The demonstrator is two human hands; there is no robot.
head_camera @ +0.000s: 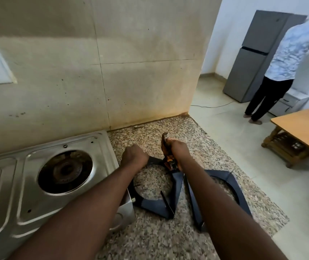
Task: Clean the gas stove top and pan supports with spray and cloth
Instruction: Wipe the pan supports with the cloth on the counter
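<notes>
A steel gas stove (pixel 28 196) sits at the left on the speckled granite counter (pixel 150 239), its right burner (pixel 65 171) bare. Two dark pan supports lie on the counter to its right. My left hand (pixel 134 156) grips the far corner of the nearer pan support (pixel 155 203). My right hand (pixel 179 149) holds an orange-brown cloth (pixel 165 147) bunched against that same corner. The second pan support (pixel 226 177) lies further right, partly hidden by my right forearm. No spray bottle is in view.
A stained beige wall (pixel 112 62) rises behind the counter. The counter ends at the right over a tiled floor. A person in a pale shirt (pixel 288 53) stands by a grey fridge (pixel 253 53). A wooden table (pixel 303 128) stands at the right.
</notes>
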